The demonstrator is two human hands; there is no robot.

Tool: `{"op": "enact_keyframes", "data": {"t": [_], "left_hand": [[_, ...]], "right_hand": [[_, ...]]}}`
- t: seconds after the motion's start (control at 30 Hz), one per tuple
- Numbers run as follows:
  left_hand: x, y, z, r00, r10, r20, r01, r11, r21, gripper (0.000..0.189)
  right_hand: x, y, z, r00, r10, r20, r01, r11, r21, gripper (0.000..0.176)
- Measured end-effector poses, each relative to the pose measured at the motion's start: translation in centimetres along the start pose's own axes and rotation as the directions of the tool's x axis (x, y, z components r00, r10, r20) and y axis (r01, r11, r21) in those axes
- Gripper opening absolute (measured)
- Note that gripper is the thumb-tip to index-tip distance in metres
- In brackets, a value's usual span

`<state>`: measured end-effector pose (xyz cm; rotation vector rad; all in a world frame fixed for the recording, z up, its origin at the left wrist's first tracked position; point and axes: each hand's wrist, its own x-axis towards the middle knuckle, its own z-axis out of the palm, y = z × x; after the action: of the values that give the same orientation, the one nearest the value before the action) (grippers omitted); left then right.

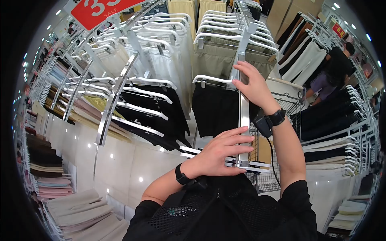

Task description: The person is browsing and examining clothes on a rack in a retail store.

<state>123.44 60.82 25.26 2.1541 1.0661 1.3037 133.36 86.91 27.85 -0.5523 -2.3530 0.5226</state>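
My left hand (223, 152) lies across the front end of a metal display rail (244, 110), its fingers stretched out and apart. Below its palm and thumb, white hangers (257, 165) sit bunched at the rail's tip. Farther up, my right hand (256, 89) curves over the same rail with thumb and fingers apart. Its thumb tip is right at a white hanger (213, 78) that carries black shorts (215, 108). Behind that hanger hang khaki trousers (213, 60) on several more white hangers. Both wrists wear black bands.
Left of my rail, another metal arm (114, 100) holds black garments (157, 114) on hangers. White trousers (177, 68) hang behind. A wire shopping cart (273, 176) stands beneath my right forearm. A person (335, 72) is among the racks at right. A red sale sign (100, 12) hangs upper left.
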Motion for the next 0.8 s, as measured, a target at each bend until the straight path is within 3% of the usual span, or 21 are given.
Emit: {"op": "enact_keyframes", "data": {"t": [0.13, 0.2, 0.33, 0.5, 0.57, 0.6, 0.67, 0.8], "left_hand": [[0.1, -0.1, 0.1, 1.0, -0.001, 0.001, 0.001, 0.999, -0.048, 0.067], [0.1, -0.1, 0.2, 1.0, -0.005, 0.007, 0.006, 0.998, -0.064, 0.067], [0.0, -0.2, 0.3, 1.0, -0.003, -0.008, 0.003, 0.997, -0.079, 0.067], [0.1, 0.1, 0.5, 1.0, 0.017, -0.025, -0.018, 0.999, -0.05, 0.069], [-0.2, 0.9, 0.4, 0.991, 0.0, -0.135, 0.019, 0.99, 0.142, 0.071], [-0.3, 1.2, 0.2, 0.98, 0.064, -0.191, -0.014, 0.967, 0.255, 0.072], [-0.6, 1.4, -0.1, 0.971, 0.108, -0.214, -0.037, 0.949, 0.312, 0.077], [-0.7, 0.8, 0.6, 0.953, 0.089, -0.289, -0.003, 0.959, 0.285, 0.098]], "right_hand": [[-0.4, -1.4, -0.3, 0.999, 0.03, -0.04, -0.03, 1.0, 0.002, 0.045], [-0.9, -1.8, -0.3, 0.989, -0.037, -0.14, 0.03, 0.998, -0.051, 0.039], [-2.9, -4.8, -1.2, 0.99, 0.006, -0.141, -0.011, 0.999, -0.036, 0.033], [-7.0, -8.1, -2.6, 0.999, 0.036, -0.01, -0.034, 0.991, 0.131, 0.034], [-8.6, -9.1, -3.5, 0.998, 0.045, 0.053, -0.056, 0.974, 0.218, 0.037], [-9.3, -9.4, -4.0, 0.997, 0.05, 0.055, -0.06, 0.975, 0.215, 0.037], [-10.6, -9.9, -4.8, 0.993, -0.013, 0.12, -0.024, 0.953, 0.302, 0.038], [-12.8, -12.8, -5.8, 0.984, 0.076, 0.158, -0.125, 0.936, 0.329, 0.048]]}}
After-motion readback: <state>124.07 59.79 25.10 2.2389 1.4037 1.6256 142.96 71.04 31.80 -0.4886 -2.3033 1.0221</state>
